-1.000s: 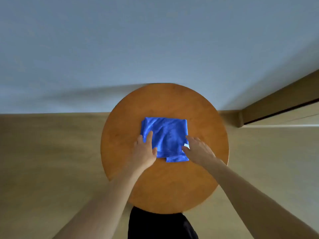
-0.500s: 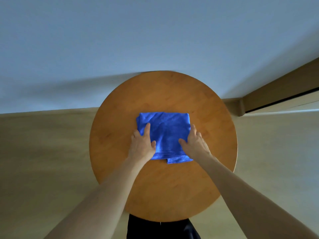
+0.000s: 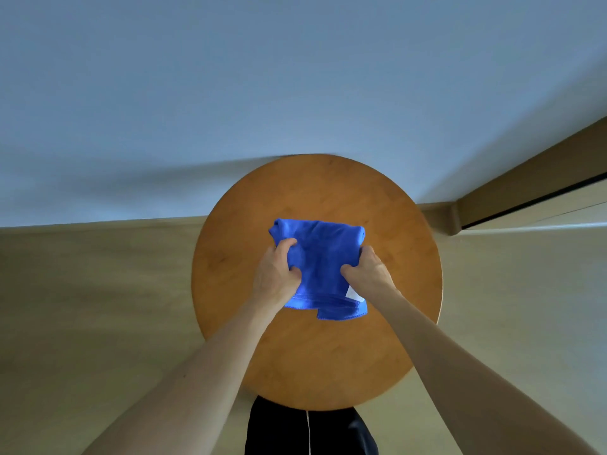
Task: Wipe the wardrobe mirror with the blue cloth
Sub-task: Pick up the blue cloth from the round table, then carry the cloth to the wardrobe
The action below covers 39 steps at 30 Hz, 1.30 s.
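We look straight down at a round wooden table that stands against a pale blue wall, with the blue cloth in the middle of its top. Both of our hands are on the cloth: the left hand grips its left edge with fingers curled into the fabric, and the right hand grips its right edge the same way, so the two hands stay a little apart with bunched cloth between them. The cloth's near hem hangs loose below our wrists, a white label showing beside the right wrist. Whether the cloth touches the table or is lifted clear of it, we cannot tell. Light wooden floor lies on either side, and dark shorts show below the table's near edge.
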Each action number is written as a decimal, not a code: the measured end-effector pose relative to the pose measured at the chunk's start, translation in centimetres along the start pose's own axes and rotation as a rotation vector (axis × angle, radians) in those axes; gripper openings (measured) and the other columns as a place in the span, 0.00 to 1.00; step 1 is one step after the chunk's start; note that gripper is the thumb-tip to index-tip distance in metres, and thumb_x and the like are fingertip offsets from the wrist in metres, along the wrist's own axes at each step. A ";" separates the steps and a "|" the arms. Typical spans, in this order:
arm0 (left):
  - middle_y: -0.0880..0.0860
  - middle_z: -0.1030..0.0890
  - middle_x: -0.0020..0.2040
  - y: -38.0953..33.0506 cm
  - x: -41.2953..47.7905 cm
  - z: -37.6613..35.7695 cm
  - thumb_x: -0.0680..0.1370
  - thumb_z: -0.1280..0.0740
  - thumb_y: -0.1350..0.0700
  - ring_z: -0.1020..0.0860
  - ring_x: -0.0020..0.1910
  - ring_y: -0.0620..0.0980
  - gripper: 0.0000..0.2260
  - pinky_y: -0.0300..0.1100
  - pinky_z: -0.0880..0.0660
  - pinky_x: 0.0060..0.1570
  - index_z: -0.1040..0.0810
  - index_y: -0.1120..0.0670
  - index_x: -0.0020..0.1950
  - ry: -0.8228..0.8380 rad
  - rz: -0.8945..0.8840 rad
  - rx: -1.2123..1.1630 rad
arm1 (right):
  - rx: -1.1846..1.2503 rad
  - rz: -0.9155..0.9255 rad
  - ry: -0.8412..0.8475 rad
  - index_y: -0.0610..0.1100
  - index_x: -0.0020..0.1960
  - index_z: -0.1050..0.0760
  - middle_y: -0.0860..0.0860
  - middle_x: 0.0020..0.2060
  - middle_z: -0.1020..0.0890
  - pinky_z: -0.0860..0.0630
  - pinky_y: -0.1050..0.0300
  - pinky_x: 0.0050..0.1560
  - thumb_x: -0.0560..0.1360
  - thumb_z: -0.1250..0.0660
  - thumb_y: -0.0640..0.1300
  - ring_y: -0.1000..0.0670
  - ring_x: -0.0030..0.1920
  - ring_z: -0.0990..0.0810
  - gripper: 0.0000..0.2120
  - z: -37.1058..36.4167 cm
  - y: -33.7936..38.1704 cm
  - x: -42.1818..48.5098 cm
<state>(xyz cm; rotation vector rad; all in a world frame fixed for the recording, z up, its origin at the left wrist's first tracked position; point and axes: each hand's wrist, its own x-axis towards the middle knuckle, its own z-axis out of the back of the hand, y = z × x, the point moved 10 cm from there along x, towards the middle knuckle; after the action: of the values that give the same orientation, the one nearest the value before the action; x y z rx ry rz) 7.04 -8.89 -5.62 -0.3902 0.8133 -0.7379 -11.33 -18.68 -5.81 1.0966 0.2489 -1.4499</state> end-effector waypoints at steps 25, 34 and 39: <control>0.45 0.20 0.59 0.0 -24.2 22.4 0.81 0.34 0.60 0.23 0.52 0.45 0.18 0.29 0.31 0.44 0.24 0.46 0.69 -0.639 -0.009 -0.384 | 0.058 0.575 0.107 0.45 0.59 0.28 0.51 0.49 0.19 0.21 0.48 0.52 0.79 0.35 0.48 0.50 0.49 0.20 0.11 2.3 19.2 -22.1; 0.46 0.19 0.52 9.3 -34.9 30.6 0.79 0.33 0.59 0.21 0.48 0.47 0.15 0.43 0.23 0.47 0.23 0.46 0.64 -0.827 0.009 -0.455 | -0.042 0.711 0.185 0.42 0.58 0.31 0.49 0.49 0.22 0.23 0.47 0.51 0.78 0.36 0.43 0.49 0.46 0.23 0.11 -8.0 26.2 -32.5; 0.43 0.18 0.54 16.2 -42.1 35.5 0.81 0.32 0.57 0.21 0.51 0.41 0.12 0.32 0.27 0.46 0.23 0.46 0.63 -0.940 0.033 -0.475 | -0.078 0.823 0.219 0.41 0.60 0.32 0.50 0.48 0.23 0.24 0.52 0.46 0.78 0.37 0.43 0.50 0.45 0.23 0.13 -15.6 30.0 -39.9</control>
<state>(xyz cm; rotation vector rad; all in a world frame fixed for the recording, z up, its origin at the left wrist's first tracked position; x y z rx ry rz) 22.06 34.15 29.22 -1.0477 0.0831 -0.2484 14.29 11.66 28.20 1.1078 -0.0072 -0.5852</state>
